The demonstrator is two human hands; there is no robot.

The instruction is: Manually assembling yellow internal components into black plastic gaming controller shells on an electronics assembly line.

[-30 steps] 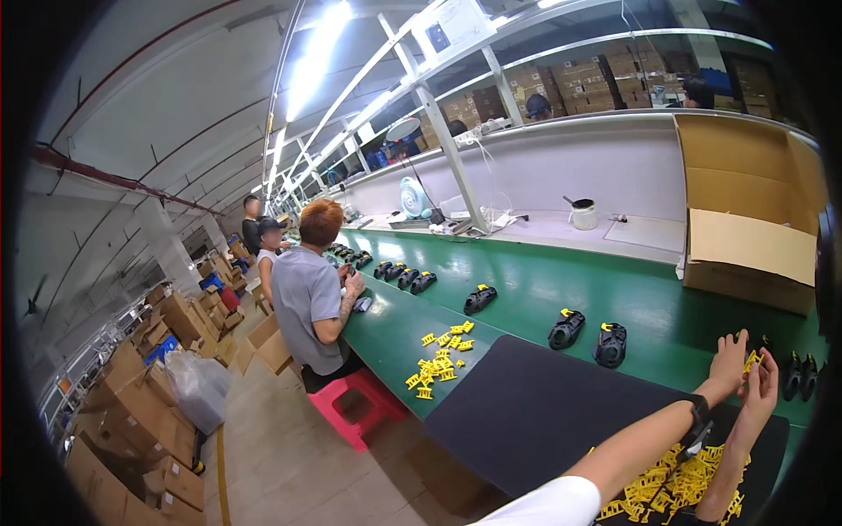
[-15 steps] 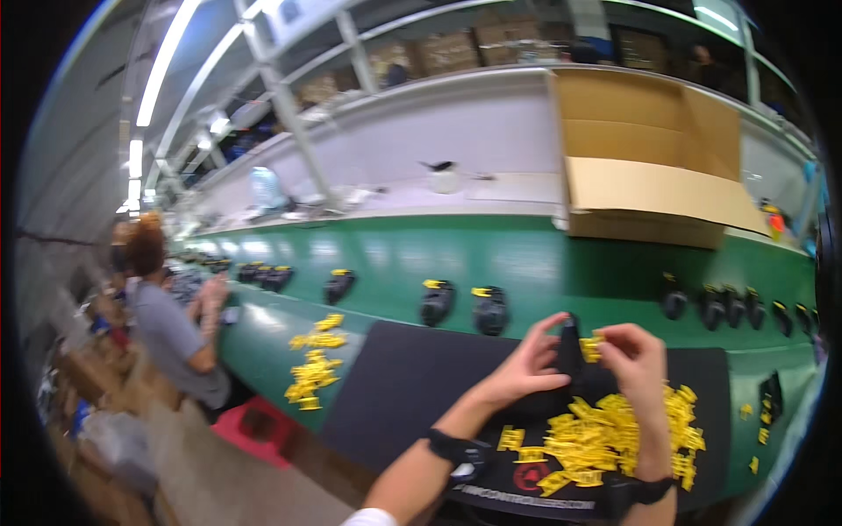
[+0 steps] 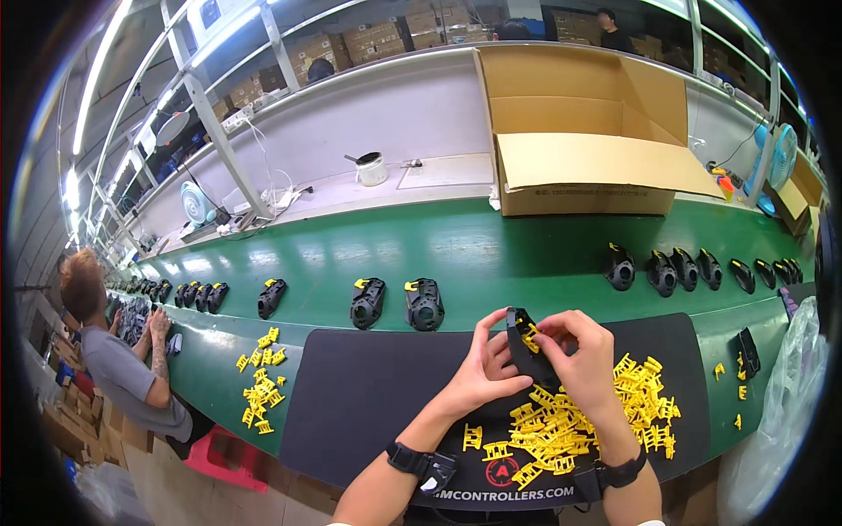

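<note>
Over the black mat [image 3: 377,394], my left hand [image 3: 485,373] grips a black plastic shell [image 3: 524,352] by its side, tilted upright. My right hand [image 3: 579,355] is closed, its thumb and fingers pinching a small yellow plastic clip [image 3: 530,337] against the shell's inner side. Whether the clip is seated there cannot be made out. Below both hands a heap of similar yellow clips [image 3: 561,425] is spread across the mat, partly covered by my right forearm.
Black shells [image 3: 424,304] with yellow pieces line the green bench [image 3: 307,237]. More yellow clips [image 3: 261,394] lie left of the mat. An open cardboard box [image 3: 605,167] stands behind. At right are a clear plastic bag [image 3: 781,421] and another black part [image 3: 747,353]. A person [image 3: 132,368] works at left.
My view has shifted, so the bench sits differently in the picture. The yellow clip, held beside the shell before, is now against its inner side, with my hands closer together.
</note>
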